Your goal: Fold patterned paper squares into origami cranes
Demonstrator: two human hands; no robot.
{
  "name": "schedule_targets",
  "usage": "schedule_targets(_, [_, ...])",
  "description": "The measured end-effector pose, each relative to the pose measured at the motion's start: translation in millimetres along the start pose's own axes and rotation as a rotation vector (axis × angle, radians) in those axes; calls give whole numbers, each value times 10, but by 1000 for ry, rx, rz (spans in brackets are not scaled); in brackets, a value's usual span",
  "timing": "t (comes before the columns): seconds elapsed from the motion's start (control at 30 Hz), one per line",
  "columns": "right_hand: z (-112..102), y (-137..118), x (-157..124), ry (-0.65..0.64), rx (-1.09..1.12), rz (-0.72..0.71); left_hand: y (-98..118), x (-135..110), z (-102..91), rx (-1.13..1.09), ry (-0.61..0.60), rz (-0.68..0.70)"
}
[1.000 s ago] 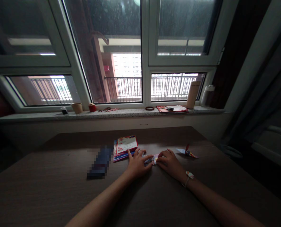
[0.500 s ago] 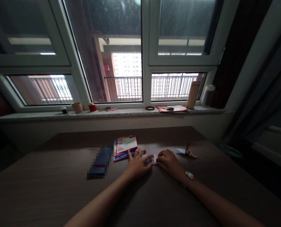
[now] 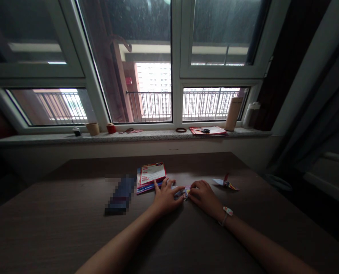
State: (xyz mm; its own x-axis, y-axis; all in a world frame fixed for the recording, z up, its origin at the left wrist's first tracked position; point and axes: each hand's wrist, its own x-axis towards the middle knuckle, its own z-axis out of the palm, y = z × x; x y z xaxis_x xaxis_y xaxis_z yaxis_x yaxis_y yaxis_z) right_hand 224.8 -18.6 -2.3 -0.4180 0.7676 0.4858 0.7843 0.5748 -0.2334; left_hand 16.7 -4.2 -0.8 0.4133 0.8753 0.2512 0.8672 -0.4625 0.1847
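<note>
Both hands meet at the middle of a dark wooden table [image 3: 58, 236]. My left hand [image 3: 165, 198] lies with its fingers spread and its thumb pressed on a small, colourful folded paper piece [image 3: 184, 193]. My right hand [image 3: 205, 197], with a bracelet at the wrist, has its fingers curled and pinches the same paper from the right side. Most of the paper is hidden under the fingers.
A red and blue booklet [image 3: 150, 176] lies just beyond my left hand, a dark blurred flat object [image 3: 120, 198] to its left. A finished folded paper figure [image 3: 225, 183] sits right of my right hand. The windowsill [image 3: 158, 136] holds cups, a tall cylinder [image 3: 232, 108], scissors and papers.
None apart from a slight shift of the camera; both hands stay pressed on the small paper.
</note>
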Motion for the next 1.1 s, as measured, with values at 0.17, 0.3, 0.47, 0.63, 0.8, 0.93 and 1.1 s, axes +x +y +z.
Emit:
schedule_targets(0.17, [-7,-57,6,3,-36,28,-9,2,36,7,19,1])
schedule_targets(0.3, [-13,-87,10,-8,-53,58,-10,2,34,7,10,-2])
schedule_targets(0.47, [-10,-89,11,-25,-62,76,21,-2,-26,-4,-20,-13])
schedule_targets(0.63, [-31,-99,18,-34,-54,78,38,0,-32,-9,-24,-23])
schedule_targets(0.8, [-37,-120,20,-32,-35,90,39,0,-30,3,-35,-27])
schedule_targets(0.93, [-26,-118,19,-36,-27,104,33,-1,-26,7,-23,-23])
schedule_targets(1.1, [-4,-89,20,-43,-17,106,25,8,-3,14,-7,-21])
